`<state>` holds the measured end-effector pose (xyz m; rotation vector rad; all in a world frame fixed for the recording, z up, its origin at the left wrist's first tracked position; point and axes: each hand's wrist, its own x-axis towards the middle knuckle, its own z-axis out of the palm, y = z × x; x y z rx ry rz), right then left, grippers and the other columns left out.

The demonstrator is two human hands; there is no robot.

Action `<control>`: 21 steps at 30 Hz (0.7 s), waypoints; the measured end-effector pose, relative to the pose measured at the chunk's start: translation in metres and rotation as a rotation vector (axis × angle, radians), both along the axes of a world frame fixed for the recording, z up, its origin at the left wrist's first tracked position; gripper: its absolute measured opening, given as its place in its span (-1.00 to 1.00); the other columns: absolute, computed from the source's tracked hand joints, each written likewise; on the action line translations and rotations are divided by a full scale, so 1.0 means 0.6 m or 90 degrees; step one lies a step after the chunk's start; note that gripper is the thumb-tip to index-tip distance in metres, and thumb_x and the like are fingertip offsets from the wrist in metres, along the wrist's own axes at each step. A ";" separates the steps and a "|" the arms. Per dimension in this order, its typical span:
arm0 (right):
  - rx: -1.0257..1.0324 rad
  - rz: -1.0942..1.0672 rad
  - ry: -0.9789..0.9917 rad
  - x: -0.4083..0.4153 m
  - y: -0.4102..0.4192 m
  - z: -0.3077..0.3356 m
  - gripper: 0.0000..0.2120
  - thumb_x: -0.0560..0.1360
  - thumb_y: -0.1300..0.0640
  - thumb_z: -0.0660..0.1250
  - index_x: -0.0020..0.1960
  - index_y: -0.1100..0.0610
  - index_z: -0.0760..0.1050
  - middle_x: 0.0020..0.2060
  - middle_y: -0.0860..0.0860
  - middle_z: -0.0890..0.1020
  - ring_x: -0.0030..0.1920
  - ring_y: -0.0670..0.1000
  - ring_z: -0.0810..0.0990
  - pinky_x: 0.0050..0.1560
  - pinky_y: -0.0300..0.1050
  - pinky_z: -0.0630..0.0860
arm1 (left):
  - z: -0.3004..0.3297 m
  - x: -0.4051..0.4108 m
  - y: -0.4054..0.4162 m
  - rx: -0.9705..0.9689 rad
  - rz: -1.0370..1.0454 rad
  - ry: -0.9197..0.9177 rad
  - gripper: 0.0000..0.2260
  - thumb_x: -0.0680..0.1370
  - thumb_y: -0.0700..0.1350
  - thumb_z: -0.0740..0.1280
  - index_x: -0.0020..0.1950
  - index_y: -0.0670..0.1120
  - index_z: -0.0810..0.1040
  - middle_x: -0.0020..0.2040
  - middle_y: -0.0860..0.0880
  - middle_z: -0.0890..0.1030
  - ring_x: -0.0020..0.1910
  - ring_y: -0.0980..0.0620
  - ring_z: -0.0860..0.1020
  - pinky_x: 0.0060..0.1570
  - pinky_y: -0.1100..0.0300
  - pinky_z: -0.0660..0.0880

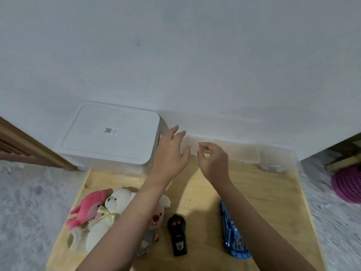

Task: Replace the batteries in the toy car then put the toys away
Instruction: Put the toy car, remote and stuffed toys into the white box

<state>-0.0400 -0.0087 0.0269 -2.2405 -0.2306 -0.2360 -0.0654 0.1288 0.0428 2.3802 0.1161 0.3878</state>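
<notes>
On the wooden board (263,192): blue toy car (233,235) is lying near edge, untouched, beside black remote (177,235). Left hand (172,151) is reaching open-fingered; right hand (213,159) is curling loosely, holding nothing visible. Risk: forearms are crossing above toys, possibly knocking car off.

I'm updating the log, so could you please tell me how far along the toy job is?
Nothing looks put away yet: the blue toy car, black remote and plush toys lie on the wooden table, and the white storage box is shut. Whether the batteries were changed cannot be told. Both hands are raised over the table, left hand open, right hand loosely curled, holding nothing visible.
</notes>
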 end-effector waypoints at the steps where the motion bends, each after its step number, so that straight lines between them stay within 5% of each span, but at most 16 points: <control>1: 0.043 -0.005 0.019 -0.008 0.014 0.012 -0.83 0.45 0.28 0.39 0.04 0.27 0.60 -0.07 0.09 0.68 -0.16 -0.04 0.63 -0.10 -0.45 0.46 | 0.012 -0.008 0.014 0.000 0.013 -0.028 -0.59 0.50 -0.07 0.35 0.33 -0.12 0.45 0.41 -0.12 0.37 0.37 -0.12 0.33 0.29 -0.02 0.36; 7: 0.149 0.025 0.232 -0.064 0.135 0.053 -0.67 0.50 0.15 0.35 0.24 0.21 0.50 0.09 0.04 0.61 0.05 -0.05 0.57 0.13 -0.18 0.51 | 0.033 -0.072 0.166 0.035 0.189 0.006 -0.53 0.48 0.00 0.32 0.35 -0.14 0.42 0.39 -0.26 0.31 0.40 -0.22 0.25 0.34 -0.20 0.25; 9: 0.098 0.060 0.253 -0.070 0.164 0.055 -0.63 0.48 0.08 0.35 0.24 0.20 0.46 0.15 0.05 0.57 0.15 0.03 0.54 0.15 -0.06 0.51 | 0.030 -0.085 0.222 0.059 0.285 0.116 -0.40 0.46 0.06 0.37 0.42 -0.14 0.32 0.42 -0.32 0.23 0.43 -0.26 0.17 0.38 -0.18 0.16; 12: 0.063 0.095 0.297 -0.076 0.203 0.067 -0.61 0.47 0.09 0.36 0.26 0.13 0.43 0.17 0.07 0.54 0.17 0.05 0.51 0.08 -0.15 0.44 | 0.028 -0.111 0.292 0.055 0.353 0.287 -0.10 0.37 0.26 0.42 0.51 -0.14 0.11 0.48 -0.32 0.08 0.47 -0.30 0.05 0.38 -0.23 0.10; 16: 0.102 0.086 0.339 -0.081 0.234 0.070 -0.68 0.46 0.14 0.38 0.20 0.13 0.49 0.10 0.01 0.60 0.09 -0.02 0.56 0.13 -0.10 0.49 | 0.025 -0.117 0.330 0.013 0.343 0.328 0.09 0.27 0.35 0.44 0.54 -0.13 -0.05 0.52 -0.32 -0.08 0.50 -0.28 -0.10 0.41 -0.26 -0.03; 21: 0.165 0.000 0.379 -0.078 0.249 0.077 -0.86 0.43 0.19 0.41 -0.04 0.11 0.50 -0.08 0.03 0.62 -0.05 0.05 0.60 0.07 -0.02 0.56 | 0.037 -0.112 0.352 -0.081 0.374 0.285 0.03 0.22 0.19 0.57 0.47 -0.19 0.11 0.38 -0.26 0.18 0.36 -0.28 0.18 0.28 -0.06 0.28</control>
